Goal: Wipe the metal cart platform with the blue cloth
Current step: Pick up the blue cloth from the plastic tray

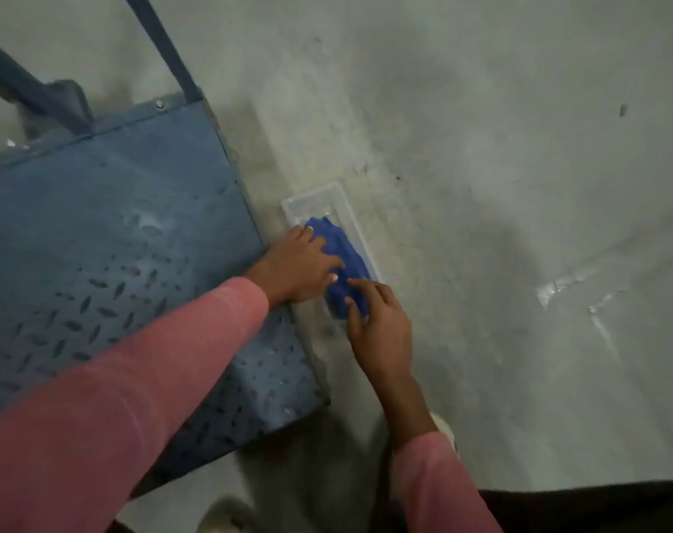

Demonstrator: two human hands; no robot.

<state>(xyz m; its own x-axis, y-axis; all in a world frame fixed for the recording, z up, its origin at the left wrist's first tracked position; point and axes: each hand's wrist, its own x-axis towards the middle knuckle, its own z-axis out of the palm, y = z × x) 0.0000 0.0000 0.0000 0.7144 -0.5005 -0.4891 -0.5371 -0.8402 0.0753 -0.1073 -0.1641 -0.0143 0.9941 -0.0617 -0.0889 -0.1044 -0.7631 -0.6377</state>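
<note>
On the concrete floor [481, 148], just beside the right edge of the cart platform [115, 225], sits a clear plastic tray [309, 194]. Blue cloth [350, 255] lies bunched inside it, off the platform. Left hand [298, 269] presses on the cloth, fingers straight and spread. Right hand [381, 328] has bent fingers on the cloth's near end; can't tell whether it pinches. Pink sleeves [134, 378] on both arms. Platform is blue tread plate, with wet-looking patches.
</note>
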